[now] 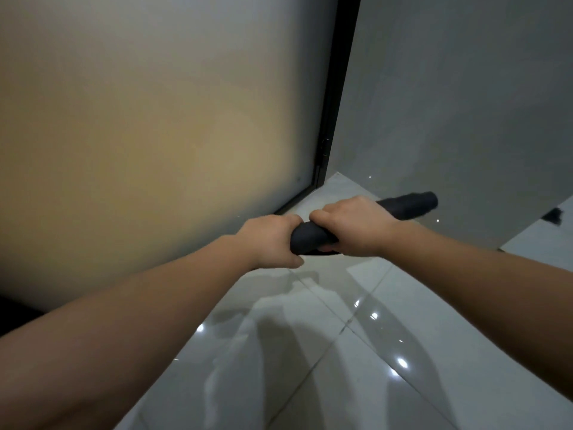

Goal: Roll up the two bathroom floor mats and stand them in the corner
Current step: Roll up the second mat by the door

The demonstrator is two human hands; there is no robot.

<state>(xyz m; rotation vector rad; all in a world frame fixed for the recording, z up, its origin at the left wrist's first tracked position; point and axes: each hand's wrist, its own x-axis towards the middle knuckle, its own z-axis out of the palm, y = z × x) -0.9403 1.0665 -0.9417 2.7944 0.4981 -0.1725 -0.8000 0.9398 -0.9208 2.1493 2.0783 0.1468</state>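
Both hands, left hand [273,240] and right hand [353,228], are gripping the rolled mat [403,204] tight, pointing toward two o'clock; she should be upending it squarely into the corner [325,178].

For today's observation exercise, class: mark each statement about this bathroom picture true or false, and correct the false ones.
1. Both hands grip the rolled mat. True: the left hand and right hand close around the dark rolled mat.
2. The rolled mat stands upright in the corner. False: it is held roughly level, pointing toward the corner.
3. The floor is glossy light tile. True: the floor shows reflections and shadows.
4. The mat is bright red. False: it is dark grey or black.
5. The person wears long sleeves. False: both forearms are bare.
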